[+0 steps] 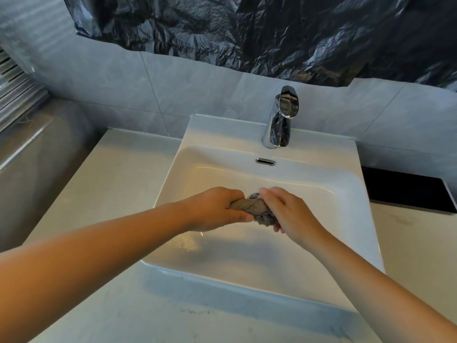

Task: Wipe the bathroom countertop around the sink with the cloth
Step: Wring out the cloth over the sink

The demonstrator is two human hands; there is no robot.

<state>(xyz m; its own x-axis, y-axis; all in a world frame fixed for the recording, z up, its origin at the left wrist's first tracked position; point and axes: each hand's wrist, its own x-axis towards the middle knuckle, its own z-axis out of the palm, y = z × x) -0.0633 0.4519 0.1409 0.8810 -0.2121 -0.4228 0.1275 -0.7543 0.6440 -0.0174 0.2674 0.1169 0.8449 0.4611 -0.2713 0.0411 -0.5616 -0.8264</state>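
A grey-brown cloth (254, 208) is twisted into a tight roll above the basin of the white rectangular sink (188, 139). My left hand (212, 209) grips its left end and my right hand (289, 211) grips its right end, both over the drain (254, 195), which is mostly hidden behind the cloth. The pale countertop (106, 194) runs around the sink on the left, front and right. A few water drops lie in the basin below my left wrist.
A chrome faucet (280, 120) stands at the back of the sink. A black flat panel (408, 189) lies on the counter at the right. Crumpled black plastic sheeting (247, 28) covers the wall above the grey tiles. A grey ledge (29, 154) sits at the left.
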